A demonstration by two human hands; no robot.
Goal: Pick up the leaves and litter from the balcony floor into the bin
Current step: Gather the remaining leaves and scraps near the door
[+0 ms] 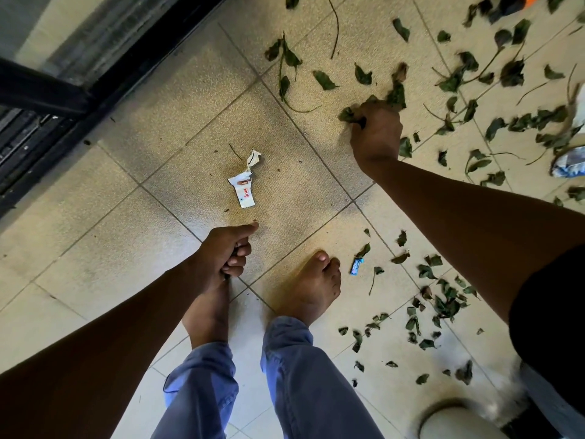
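We judge ourselves early in the job — most of the mess is on the tiled floor [177,99]. Our right hand [376,131] is down among the leaves [443,299], fingers curled round a small clump of them. Our left hand [226,251] hangs near our feet with fingers curled in and the thumb out; whether it holds anything we cannot tell. Loose leaves and stems lie scattered by the dozen, too many to count exactly, thickest to the right. Of the litter we count three pieces: a torn white wrapper [244,182] in the middle, a small blue wrapper [356,266] beside our right foot, and a crumpled blue-white one [569,161] at the right edge. A pale rounded rim [449,416] at the bottom right may be the bin — blurred, contents unseen.
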